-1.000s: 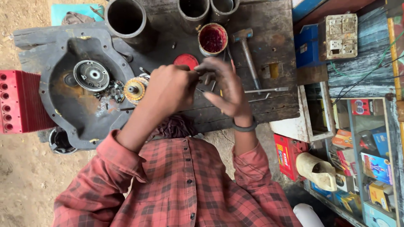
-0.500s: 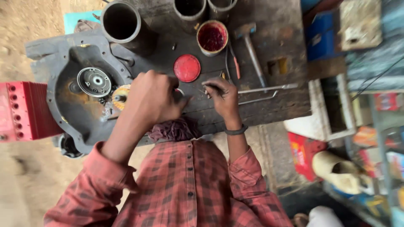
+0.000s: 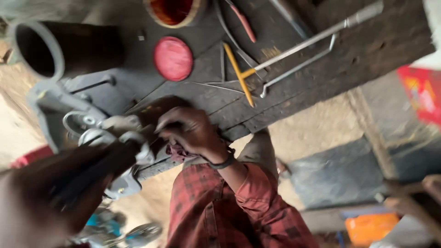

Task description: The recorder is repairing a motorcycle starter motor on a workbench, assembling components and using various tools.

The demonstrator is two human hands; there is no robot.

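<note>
My right hand [image 3: 190, 131], a black band on its wrist, rests at the near edge of the dark wooden bench [image 3: 298, 87] with its fingers curled tight beside a grey metal housing [image 3: 57, 105]. A maroon cloth [image 3: 177, 153] lies just under it. My left hand [image 3: 117, 154] comes in from the lower left, badly blurred, against shiny metal rings on the housing's near side. What it holds is hidden by the blur.
On the bench lie a round red lid [image 3: 173, 58], a tin of red grease [image 3: 172, 11], a dark metal cylinder [image 3: 50, 46], a yellow T-handled tool [image 3: 239, 73] and long steel rods [image 3: 317, 36]. A red box [image 3: 425, 92] sits to the right.
The view has swung in close and to the right. My right hand has pulled back from the bench's middle to its near edge. My left arm now fills the lower left.
</note>
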